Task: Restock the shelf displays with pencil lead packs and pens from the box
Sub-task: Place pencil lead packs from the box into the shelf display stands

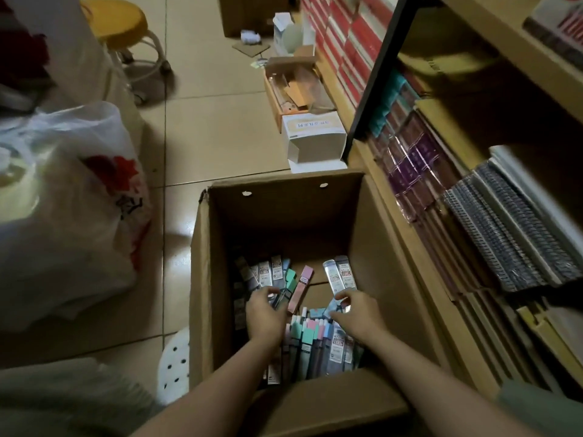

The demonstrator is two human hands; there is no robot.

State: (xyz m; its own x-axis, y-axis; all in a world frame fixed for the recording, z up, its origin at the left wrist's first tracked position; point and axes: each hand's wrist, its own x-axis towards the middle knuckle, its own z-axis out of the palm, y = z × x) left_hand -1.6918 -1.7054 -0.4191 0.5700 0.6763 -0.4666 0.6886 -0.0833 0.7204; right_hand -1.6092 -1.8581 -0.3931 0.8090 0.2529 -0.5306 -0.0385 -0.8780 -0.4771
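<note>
Both hands were inside the open cardboard box [202, 279] on the floor, just beside the shelf [410, 247]. Left hand [263, 313] curled its fingers around packs at the left of the heap; right hand [356, 312] pinched a clear pack [339, 279] near the centre. Pencil lead packs [315, 345] lay across the box bottom, with tall walls above them. A white plastic bag [69, 216] stood left, with bare floor tile [220, 137] beyond the box.

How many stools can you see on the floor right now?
2: a yellow-topped stool far left beyond the plastic bag, and a white dotted stool partly hidden beside the cardboard box. Others may be hidden.
</note>
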